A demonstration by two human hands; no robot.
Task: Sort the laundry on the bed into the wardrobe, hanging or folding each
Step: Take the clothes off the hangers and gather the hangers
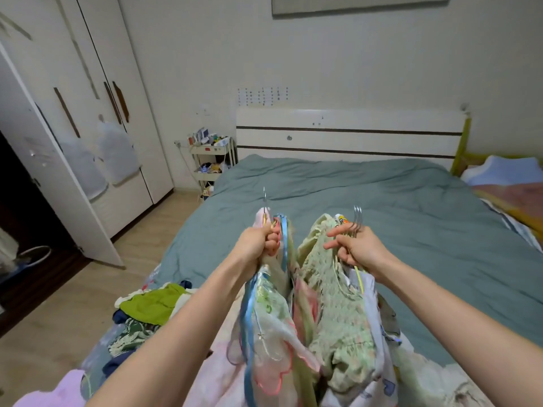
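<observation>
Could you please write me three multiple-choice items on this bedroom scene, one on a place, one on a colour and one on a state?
1. Where does the lime-green crumpled garment lie?
A. on the near left edge of the bed
B. by the headboard
C. on the trolley

2. What colour is the bed's quilt?
A. red
B. grey-green
C. black

3. What state is the nearest white wardrobe door in?
A. shut
B. removed
C. swung open

Answers:
1 A: it sits in the clothes pile left of the left hand.
2 B: the bare cover beyond the right hand is muted grey-green.
3 C: it stands angled out, showing the dark interior.
</observation>
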